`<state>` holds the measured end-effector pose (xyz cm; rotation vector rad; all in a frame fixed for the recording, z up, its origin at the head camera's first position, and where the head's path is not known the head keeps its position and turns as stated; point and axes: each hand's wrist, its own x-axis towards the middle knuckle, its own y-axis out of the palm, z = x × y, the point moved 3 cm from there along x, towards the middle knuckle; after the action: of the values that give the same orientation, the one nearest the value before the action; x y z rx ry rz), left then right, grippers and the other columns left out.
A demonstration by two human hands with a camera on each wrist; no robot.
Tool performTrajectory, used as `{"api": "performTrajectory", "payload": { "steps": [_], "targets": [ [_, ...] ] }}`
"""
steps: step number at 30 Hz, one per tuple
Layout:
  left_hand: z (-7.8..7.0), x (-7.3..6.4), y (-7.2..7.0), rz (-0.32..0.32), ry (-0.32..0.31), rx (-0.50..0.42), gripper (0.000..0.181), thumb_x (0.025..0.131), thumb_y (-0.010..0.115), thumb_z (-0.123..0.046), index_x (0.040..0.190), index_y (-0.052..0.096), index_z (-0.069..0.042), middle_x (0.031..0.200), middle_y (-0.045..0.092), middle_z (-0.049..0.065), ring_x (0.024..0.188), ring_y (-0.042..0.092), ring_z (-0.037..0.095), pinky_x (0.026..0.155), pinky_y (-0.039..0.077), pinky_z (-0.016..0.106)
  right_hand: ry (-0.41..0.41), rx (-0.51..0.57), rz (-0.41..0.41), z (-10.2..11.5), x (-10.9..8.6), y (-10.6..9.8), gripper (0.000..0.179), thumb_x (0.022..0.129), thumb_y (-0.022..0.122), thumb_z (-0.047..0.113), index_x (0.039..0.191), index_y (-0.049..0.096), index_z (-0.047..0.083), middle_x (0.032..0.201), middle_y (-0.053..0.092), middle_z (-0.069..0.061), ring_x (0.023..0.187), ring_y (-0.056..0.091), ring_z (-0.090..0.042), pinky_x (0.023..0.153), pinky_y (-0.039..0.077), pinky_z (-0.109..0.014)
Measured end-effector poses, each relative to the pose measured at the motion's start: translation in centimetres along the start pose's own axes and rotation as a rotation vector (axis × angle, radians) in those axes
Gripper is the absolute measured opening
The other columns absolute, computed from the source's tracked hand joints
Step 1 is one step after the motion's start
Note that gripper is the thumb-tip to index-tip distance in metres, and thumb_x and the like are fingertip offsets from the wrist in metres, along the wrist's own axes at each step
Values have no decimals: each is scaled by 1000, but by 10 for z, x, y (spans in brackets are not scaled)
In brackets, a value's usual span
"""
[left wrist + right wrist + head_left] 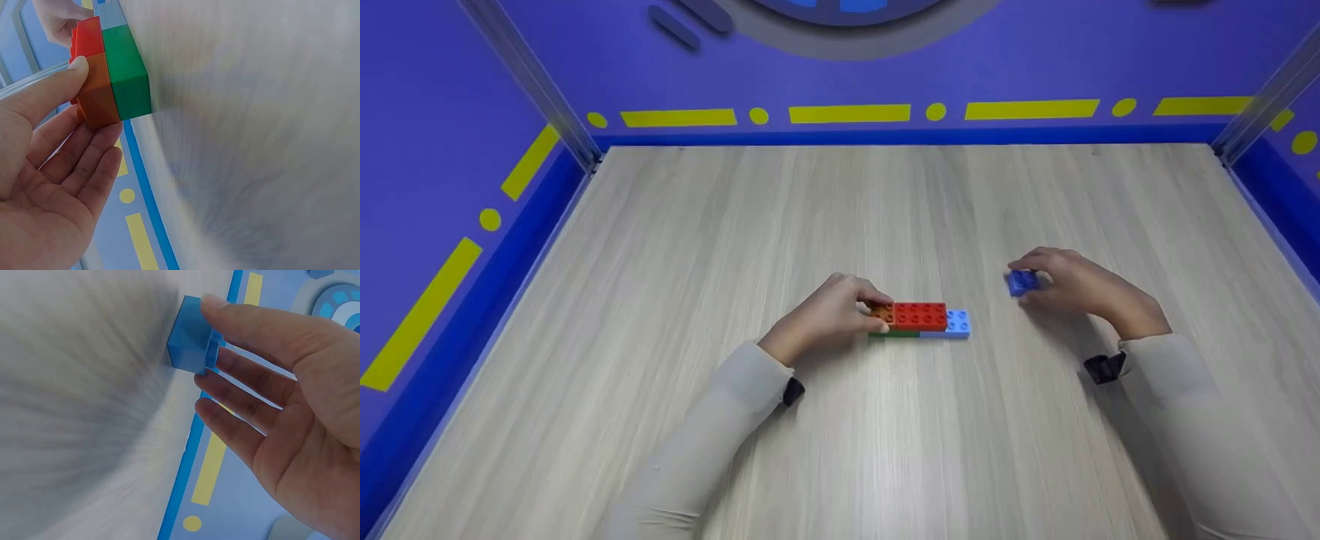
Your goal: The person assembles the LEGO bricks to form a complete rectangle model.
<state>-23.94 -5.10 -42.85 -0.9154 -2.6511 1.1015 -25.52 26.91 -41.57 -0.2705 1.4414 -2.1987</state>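
Observation:
Near the middle of the table, my left hand (pixel 836 311) pinches the orange toy brick (pixel 884 313) at the left end of a two-layer row. A longer red brick (pixel 921 316) sits beside the orange one on the upper layer. Below them lie a green brick (pixel 129 73) and a light blue brick (pixel 959 322), whose studs show past the red one's right end. Off to the right, thumb and fingers of my right hand (pixel 1076 285) hold a small blue brick (pixel 190 334) by its sides, studs up, close over the table. A gap separates it from the row.
The light wood table (pixel 697 247) runs back to a blue-purple wall (pixel 847 86) with yellow dashes and dots. A similar side wall (pixel 420 187) rises at the left, another at the right. Black wrist straps (pixel 1104 369) show at the cuffs.

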Motion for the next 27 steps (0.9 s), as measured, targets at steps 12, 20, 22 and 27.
{"api": "performTrajectory", "payload": {
  "steps": [12, 20, 22, 27],
  "targets": [
    [-1, 0, 0, 0, -7, 19, 36, 82, 76, -15, 116, 70, -8, 113, 71, 5, 101, 64, 16, 92, 49, 30, -15, -22, -36, -5, 0, 3, 42, 84, 70, 3, 124, 60, -5, 118, 63, -24, 110, 59, -39, 92, 47, -53],
    [-1, 0, 0, 4, -19, 12, 36, 82, 77, -15, 117, 70, -9, 113, 71, 4, 101, 63, 15, 92, 49, 30, -18, -26, -35, -4, 1, 3, 42, 84, 70, 5, 124, 61, -5, 117, 63, -23, 109, 60, -38, 91, 48, -53],
    [-1, 0, 0, -1, -14, 13, 35, 81, 77, -15, 116, 71, -9, 112, 71, 4, 98, 64, 15, 90, 50, 29, -16, -22, -32, -2, 0, 3, 41, 85, 70, 5, 124, 60, -5, 117, 63, -23, 109, 60, -38, 91, 48, -52],
    [-1, 0, 0, -8, -16, 23, 35, 80, 78, -15, 114, 72, -9, 110, 72, 4, 96, 64, 13, 88, 49, 28, -21, -17, -30, 2, 0, 2, 40, 85, 69, 5, 123, 60, -6, 117, 64, -22, 109, 60, -37, 90, 48, -52]
  ]
}}
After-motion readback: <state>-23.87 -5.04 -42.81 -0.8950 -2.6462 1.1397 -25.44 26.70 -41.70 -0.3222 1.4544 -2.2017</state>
